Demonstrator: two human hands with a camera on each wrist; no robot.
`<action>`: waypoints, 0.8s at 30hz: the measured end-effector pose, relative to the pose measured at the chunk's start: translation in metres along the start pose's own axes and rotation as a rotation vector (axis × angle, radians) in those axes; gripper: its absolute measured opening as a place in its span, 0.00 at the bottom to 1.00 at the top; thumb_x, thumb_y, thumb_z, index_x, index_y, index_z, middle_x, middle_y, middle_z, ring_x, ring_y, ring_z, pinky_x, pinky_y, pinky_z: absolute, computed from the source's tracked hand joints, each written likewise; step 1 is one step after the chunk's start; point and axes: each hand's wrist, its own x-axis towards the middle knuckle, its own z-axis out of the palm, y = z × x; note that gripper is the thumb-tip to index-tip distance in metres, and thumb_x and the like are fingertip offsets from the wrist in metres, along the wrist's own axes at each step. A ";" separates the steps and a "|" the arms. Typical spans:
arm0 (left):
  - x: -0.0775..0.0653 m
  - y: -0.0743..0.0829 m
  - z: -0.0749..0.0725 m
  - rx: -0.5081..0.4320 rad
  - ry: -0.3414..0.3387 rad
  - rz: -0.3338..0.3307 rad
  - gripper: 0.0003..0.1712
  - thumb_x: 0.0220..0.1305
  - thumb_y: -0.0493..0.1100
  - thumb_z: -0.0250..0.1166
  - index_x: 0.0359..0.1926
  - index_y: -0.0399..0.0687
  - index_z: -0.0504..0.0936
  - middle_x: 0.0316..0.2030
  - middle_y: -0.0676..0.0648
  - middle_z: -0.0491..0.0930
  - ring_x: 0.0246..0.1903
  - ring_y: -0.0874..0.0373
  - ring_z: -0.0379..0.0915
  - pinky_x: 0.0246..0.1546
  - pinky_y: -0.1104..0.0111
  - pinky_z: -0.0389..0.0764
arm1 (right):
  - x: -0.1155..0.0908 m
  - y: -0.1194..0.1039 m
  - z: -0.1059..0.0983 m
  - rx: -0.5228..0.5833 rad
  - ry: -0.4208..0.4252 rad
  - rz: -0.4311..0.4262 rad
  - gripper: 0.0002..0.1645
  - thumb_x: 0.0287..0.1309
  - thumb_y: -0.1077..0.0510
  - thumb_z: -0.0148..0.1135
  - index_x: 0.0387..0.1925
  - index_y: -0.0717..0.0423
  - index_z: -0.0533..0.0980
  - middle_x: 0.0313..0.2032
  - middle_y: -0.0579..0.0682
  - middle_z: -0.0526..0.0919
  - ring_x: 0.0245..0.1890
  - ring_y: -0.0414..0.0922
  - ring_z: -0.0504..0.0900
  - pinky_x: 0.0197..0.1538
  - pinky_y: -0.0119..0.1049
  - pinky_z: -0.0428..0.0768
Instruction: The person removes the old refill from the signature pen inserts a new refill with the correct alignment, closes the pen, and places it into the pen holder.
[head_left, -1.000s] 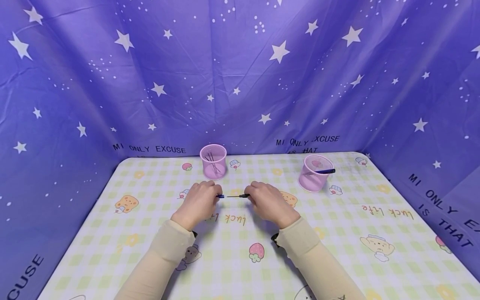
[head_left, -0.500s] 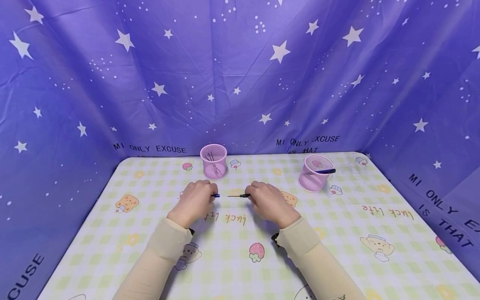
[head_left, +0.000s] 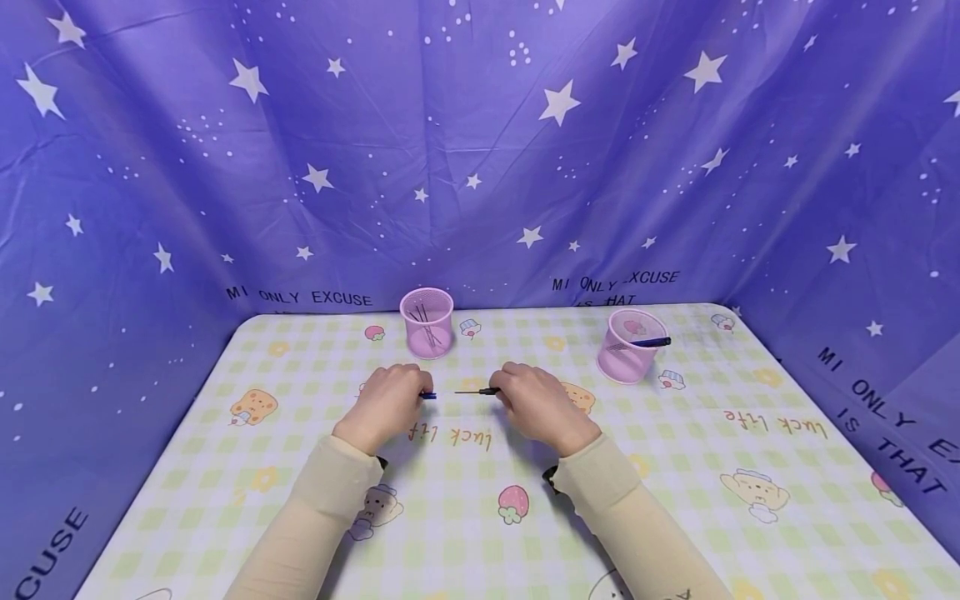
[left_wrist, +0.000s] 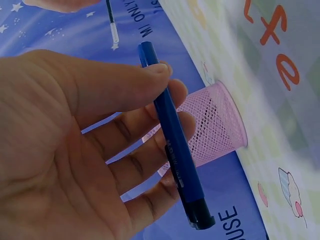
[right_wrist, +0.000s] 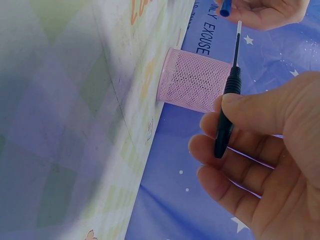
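Observation:
My left hand (head_left: 386, 402) pinches a blue pen barrel (left_wrist: 176, 130) between thumb and fingers. The barrel has a clip and a black end, and its open end points toward the right hand. In my right hand (head_left: 542, 404) is the black front section of a pen (right_wrist: 230, 107), pinched by thumb and fingers. A thin refill (right_wrist: 237, 47) sticks out of that section toward the barrel. A small gap separates the refill's end from the barrel in the head view. Both hands are over the middle of the table.
Behind the left hand stands a pink mesh cup (head_left: 412, 340) with several thin sticks inside. Another pink mesh cup (head_left: 621, 367), at the back right, holds a dark blue pen (head_left: 651, 342). A checked cloth (head_left: 465, 475) covers the table; a purple star curtain (head_left: 480, 225) surrounds it.
The left hand has moved slightly left with the blue barrel, widening the gap to the refill. The right hand and both cups look unmoved.

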 end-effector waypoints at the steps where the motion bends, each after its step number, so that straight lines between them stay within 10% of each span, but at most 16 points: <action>1: 0.000 0.000 0.000 -0.001 -0.010 -0.006 0.09 0.52 0.30 0.66 0.28 0.48 0.85 0.27 0.50 0.79 0.30 0.51 0.78 0.34 0.56 0.77 | 0.000 0.000 0.000 0.000 0.002 0.000 0.08 0.54 0.65 0.64 0.37 0.53 0.80 0.31 0.45 0.78 0.33 0.45 0.79 0.39 0.40 0.78; 24: 0.001 -0.004 0.007 -0.055 -0.130 -0.094 0.14 0.45 0.26 0.64 0.24 0.51 0.84 0.28 0.54 0.79 0.25 0.59 0.70 0.31 0.60 0.75 | 0.000 -0.002 -0.003 0.011 0.004 -0.001 0.08 0.54 0.65 0.64 0.37 0.53 0.80 0.31 0.45 0.78 0.32 0.44 0.79 0.38 0.40 0.78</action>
